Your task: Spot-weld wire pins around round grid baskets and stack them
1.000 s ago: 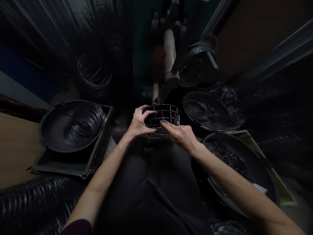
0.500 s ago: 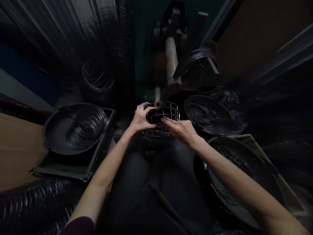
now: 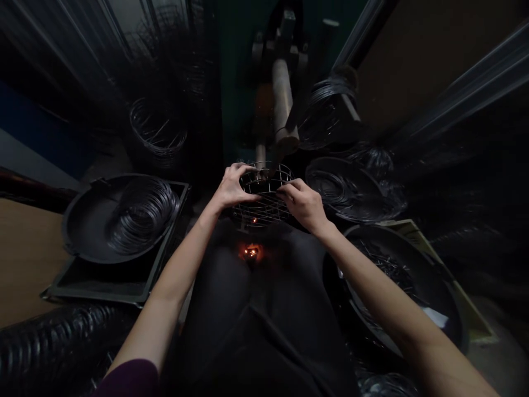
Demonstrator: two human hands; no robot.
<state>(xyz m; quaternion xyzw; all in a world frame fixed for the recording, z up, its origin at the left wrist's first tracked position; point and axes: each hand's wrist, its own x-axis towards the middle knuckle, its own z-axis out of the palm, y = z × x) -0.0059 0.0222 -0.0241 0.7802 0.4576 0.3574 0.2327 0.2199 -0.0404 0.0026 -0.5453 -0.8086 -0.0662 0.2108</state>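
A round wire basket (image 3: 264,208) of thin metal rods is between my hands, at the lower end of a machine's metal arm (image 3: 260,154). My left hand (image 3: 232,186) grips its left side, thumb below and fingers along the upper ring. On the right, my right hand (image 3: 303,201) pinches the basket's wire with thumb and fingertips. Glowing orange sparks (image 3: 251,252) show just below the basket, over my dark-clad lap. The machine's thick cylinder (image 3: 283,99) slants down above the basket. Where the arm's tip meets the wire is too dark to make out.
At the left, a black pan (image 3: 88,220) holds a stack of wire rings (image 3: 144,212) on a crate (image 3: 99,289). Another pan (image 3: 347,190) with wire rings stands at the right. Nearer is a large pan (image 3: 438,292) with short metal pieces. Wire coils (image 3: 159,129) stand behind.
Orange sparks have appeared below the basket. My right hand has shifted up along the wire with its fingers more curled. The whole view has moved slightly.
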